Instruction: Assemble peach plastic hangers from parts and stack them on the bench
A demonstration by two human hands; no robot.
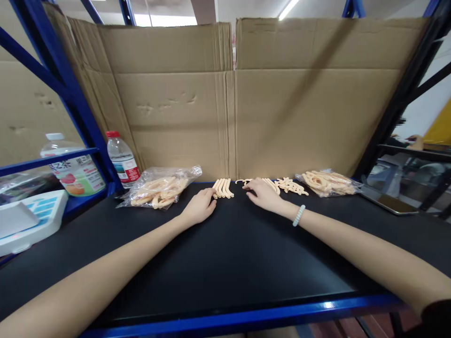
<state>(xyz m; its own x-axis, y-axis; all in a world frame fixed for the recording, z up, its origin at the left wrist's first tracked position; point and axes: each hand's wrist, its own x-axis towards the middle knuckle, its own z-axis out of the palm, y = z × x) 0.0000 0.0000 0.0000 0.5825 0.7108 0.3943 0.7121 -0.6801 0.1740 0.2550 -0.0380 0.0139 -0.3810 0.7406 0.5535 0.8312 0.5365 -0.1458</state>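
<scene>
My left hand rests on the black table with its thumb apart from the fingers. Its fingertips touch or nearly touch the left end of a row of curved cream-coloured strips. My right hand, wearing a pale beaded bracelet, lies palm down, fingers bent and thumb apart. A thin hooked cream piece shows just beyond its fingertips; whether they touch it I cannot tell. This hand partly covers a second row of curved strips. To its right lies a loose pile of similar pieces.
Clear bags of cream pieces lie at left and right. A phone-like flat device sits far right. A red-capped bottle, a larger bottle and a white scale stand left. Cardboard walls the back.
</scene>
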